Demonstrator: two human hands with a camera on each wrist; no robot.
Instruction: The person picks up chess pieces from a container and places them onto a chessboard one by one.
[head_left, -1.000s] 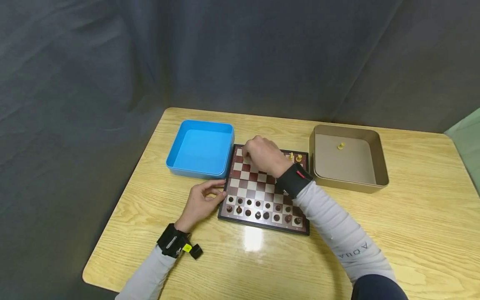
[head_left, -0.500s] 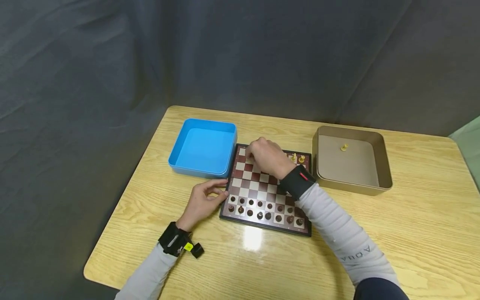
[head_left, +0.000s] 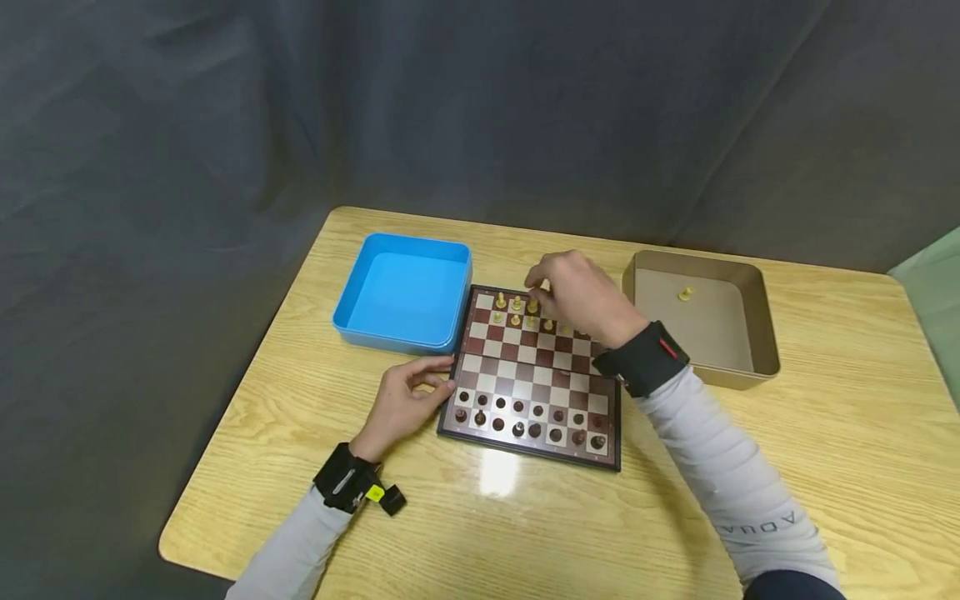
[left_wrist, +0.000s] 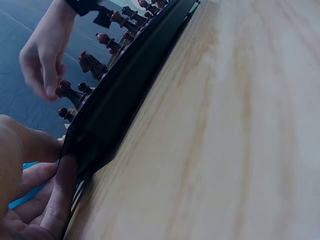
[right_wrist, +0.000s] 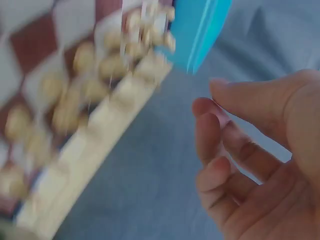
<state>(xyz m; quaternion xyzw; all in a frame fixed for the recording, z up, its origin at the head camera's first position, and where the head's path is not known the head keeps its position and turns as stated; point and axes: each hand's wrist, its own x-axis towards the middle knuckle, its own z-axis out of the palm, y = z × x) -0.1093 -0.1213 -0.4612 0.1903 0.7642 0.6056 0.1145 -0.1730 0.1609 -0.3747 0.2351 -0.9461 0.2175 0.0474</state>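
A dark-framed chessboard lies on the wooden table. Dark chess pieces fill its two near rows; pale yellow chess pieces stand at the far side, some hidden by my right hand. My left hand touches the board's left edge with thumb and index finger; the left wrist view shows the fingertips against its dark side. Over the far right part of the board hovers my right hand. Its fingers are loosely bent, and nothing shows between them in the right wrist view.
A blue tray stands beside the board's far left corner. To the right is a beige tray with a single yellow chess piece inside. Dark curtain cloth hangs behind the table's far edge.
My right hand has moved right from the board's far left part, uncovering several yellow pieces there. My left hand stays at the board's left edge.
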